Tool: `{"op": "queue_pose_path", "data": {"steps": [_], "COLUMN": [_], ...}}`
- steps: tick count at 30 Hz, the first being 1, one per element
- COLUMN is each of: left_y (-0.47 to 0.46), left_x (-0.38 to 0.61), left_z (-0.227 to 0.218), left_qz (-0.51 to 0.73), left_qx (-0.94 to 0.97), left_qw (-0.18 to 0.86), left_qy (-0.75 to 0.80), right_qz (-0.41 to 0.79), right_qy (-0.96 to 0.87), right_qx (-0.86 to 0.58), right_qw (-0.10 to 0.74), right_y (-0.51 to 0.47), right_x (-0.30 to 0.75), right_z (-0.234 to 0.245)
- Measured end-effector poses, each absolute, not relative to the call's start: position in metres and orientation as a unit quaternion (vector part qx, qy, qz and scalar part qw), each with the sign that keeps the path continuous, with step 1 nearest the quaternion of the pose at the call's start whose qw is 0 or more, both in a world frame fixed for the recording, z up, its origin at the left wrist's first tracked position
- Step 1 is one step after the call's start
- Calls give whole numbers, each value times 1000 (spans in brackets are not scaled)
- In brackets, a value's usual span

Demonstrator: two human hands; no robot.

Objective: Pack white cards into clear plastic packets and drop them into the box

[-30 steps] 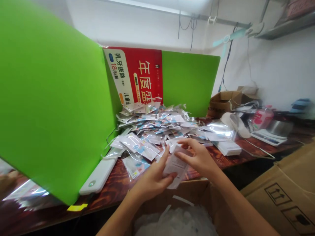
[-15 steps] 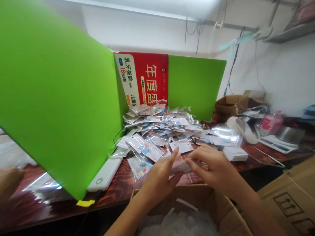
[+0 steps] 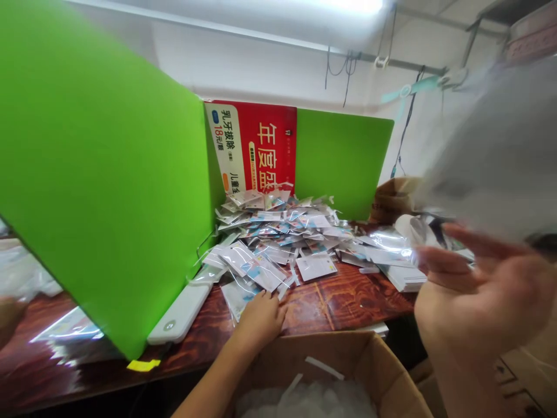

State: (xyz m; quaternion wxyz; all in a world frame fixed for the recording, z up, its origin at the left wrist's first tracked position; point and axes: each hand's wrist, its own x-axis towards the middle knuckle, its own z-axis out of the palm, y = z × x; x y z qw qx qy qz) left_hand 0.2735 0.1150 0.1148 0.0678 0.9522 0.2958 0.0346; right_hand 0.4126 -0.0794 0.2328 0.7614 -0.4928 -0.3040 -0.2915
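Observation:
My left hand [image 3: 261, 316] rests at the front of the pile with its fingers curled together, beside a clear-wrapped card packet [image 3: 237, 296]. Whatever is under its fingertips is hidden. Raised at the right, close to the camera, my right hand [image 3: 483, 296] holds a translucent plastic bag [image 3: 500, 157], smeared by motion. The heap of card packets [image 3: 282, 226] in clear plastic leans against the red panel. One white card packet [image 3: 316, 267] lies flat in front of the heap.
Below my hands stands an open cardboard box [image 3: 369, 363] with whitish plastic bags [image 3: 313, 400] inside. A green divider [image 3: 104, 174] walls off the left, with a white power bank-like device [image 3: 180, 316] at its foot. Stacked white cards [image 3: 404, 278] lie at right. Another person's hand [image 3: 8, 319] shows at far left.
My hands have parted. The right has swung up and right with the translucent bag; the left has dropped to the packets at the pile's front. The view has shifted slightly.

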Motion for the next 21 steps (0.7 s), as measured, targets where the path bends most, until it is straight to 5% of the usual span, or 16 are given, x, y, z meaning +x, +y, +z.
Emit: {"op": "queue_pose_path", "data": {"steps": [3,5,11,16,21], "left_y": [113,113,116,126,132], "left_x": [275,275,276,278,280], "left_z": [115,115,113,97,79], "left_qz": [26,21,37,35,62], "left_qx": [950,949,956,971,966], "left_qw": [76,75,37,24,20], "left_qy": [302,307,288,235,248], "right_qz": [-259,-179,-53,22,56], "right_qy": [-277,-305,-466,-627,-694], "right_qx": [-402,-472,-650,-722,-690], "right_qw": [833,808,598,291,198], "right_y": [-73,-63,-22,5,24], "right_x": [404,402,411,422,423], "right_z": [235,226,175,123,87]}}
